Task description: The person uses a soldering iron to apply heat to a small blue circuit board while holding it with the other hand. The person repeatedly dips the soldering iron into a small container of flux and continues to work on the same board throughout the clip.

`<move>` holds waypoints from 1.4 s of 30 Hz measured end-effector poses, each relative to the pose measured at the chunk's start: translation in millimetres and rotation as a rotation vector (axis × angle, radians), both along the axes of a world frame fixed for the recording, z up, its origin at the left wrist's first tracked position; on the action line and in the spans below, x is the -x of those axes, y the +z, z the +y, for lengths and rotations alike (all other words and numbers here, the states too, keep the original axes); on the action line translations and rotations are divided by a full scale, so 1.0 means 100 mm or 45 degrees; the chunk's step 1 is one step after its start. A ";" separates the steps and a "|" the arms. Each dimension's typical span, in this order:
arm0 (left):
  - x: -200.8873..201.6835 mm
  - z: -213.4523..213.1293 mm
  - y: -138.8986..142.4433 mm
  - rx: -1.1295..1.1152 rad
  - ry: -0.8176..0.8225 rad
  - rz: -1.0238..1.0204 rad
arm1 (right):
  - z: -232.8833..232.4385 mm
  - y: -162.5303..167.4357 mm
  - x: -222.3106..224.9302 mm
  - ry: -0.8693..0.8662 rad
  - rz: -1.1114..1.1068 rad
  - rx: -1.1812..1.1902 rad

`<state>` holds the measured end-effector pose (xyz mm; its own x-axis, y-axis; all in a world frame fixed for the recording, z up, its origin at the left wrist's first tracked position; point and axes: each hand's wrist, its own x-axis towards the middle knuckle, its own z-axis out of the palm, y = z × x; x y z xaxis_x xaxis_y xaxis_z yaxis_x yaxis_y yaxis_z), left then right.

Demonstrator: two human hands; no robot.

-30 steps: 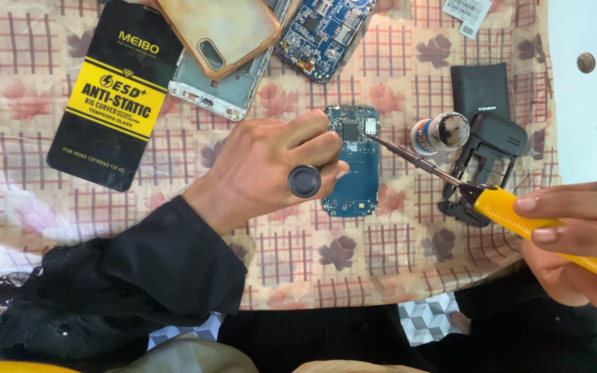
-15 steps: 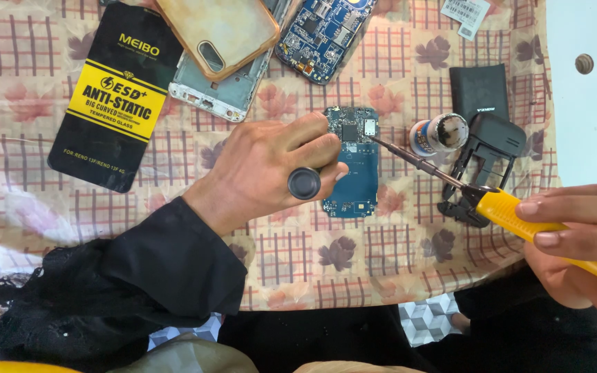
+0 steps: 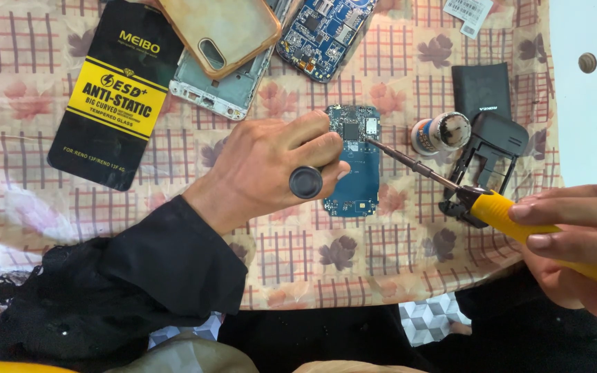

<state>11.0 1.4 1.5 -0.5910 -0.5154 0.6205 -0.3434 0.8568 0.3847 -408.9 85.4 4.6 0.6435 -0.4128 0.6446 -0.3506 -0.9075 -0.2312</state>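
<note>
Left hand [image 3: 271, 169] lay flat, fingers together, pinning a blue rectangular circuit board [image 3: 355, 166] on the checked leaf-print cloth [image 3: 381, 255], right hand [image 3: 575, 245] curled tightly around a yellow-handled screwdriver [image 3: 499, 211], tip touching the board's top end.

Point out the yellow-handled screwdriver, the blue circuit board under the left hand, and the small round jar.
Screwdriver [image 3: 499, 211], head view, on the yellow handle near the shaft.
Circuit board [image 3: 362, 173], head view, on its bare blue middle.
Round jar [image 3: 443, 132], head view, on its open top.
</note>
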 end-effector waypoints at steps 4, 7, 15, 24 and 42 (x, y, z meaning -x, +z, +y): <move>0.02 -0.01 -0.03 0.001 0.011 0.012 | 0.01 0.08 -0.01 0.068 0.145 0.134; 0.02 -0.02 -0.05 0.015 0.006 0.028 | 0.03 0.08 -0.03 0.020 0.144 0.087; 0.02 -0.02 -0.06 0.025 0.011 0.029 | 0.08 -0.05 0.16 0.003 0.088 -0.036; 0.01 0.00 -0.01 -0.034 0.032 -0.040 | 0.10 -0.17 0.13 0.038 -0.079 0.014; 0.00 0.01 0.04 -0.025 0.015 -0.007 | 0.07 0.29 0.10 0.119 0.111 -0.135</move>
